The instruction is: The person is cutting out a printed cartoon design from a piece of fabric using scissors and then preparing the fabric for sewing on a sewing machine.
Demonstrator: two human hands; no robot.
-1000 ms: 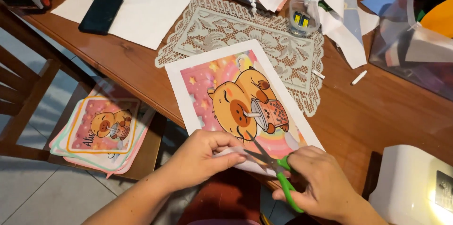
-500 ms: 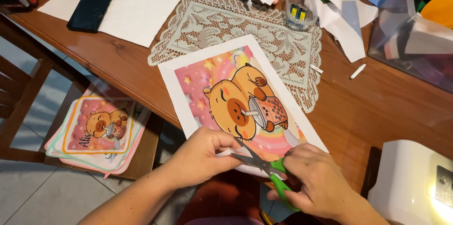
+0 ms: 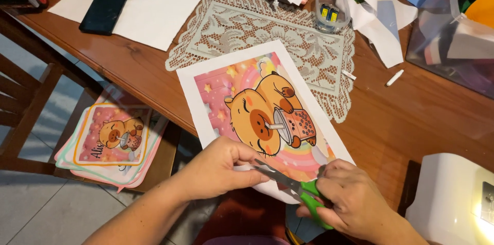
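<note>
A printed sheet [image 3: 257, 106], showing an orange cartoon animal with a drink cup on a pink, star-strewn ground inside a white margin, is lying at the near edge of the wooden surface [image 3: 411, 121], its lower end overhanging that edge. The left hand [image 3: 218, 168] is pinching the sheet's lower margin, fingers closed on the paper. The right hand [image 3: 350, 201] is gripping a pair of scissors [image 3: 293, 188] by their green handles; the metal blades are lying across the sheet's lower part, pointing toward the left hand, and how far they are parted cannot be told.

The sheet's upper end is overlapping a pale lace mat [image 3: 267, 34] that is occupying the middle of the surface. Beyond the mat, toward the far edge, a small clear container [image 3: 332, 11] is standing beside loose white papers [image 3: 381, 24]. At the far left corner a black phone [image 3: 105, 8] is resting on a white sheet of paper [image 3: 149, 11]. A translucent storage box [image 3: 458, 29] is standing at the right edge, and a white appliance [image 3: 453, 204] is sitting at the near right corner. Left of the surface and lower, a stack of similar prints [image 3: 110, 142] is lying on a wooden chair [image 3: 31, 111].
</note>
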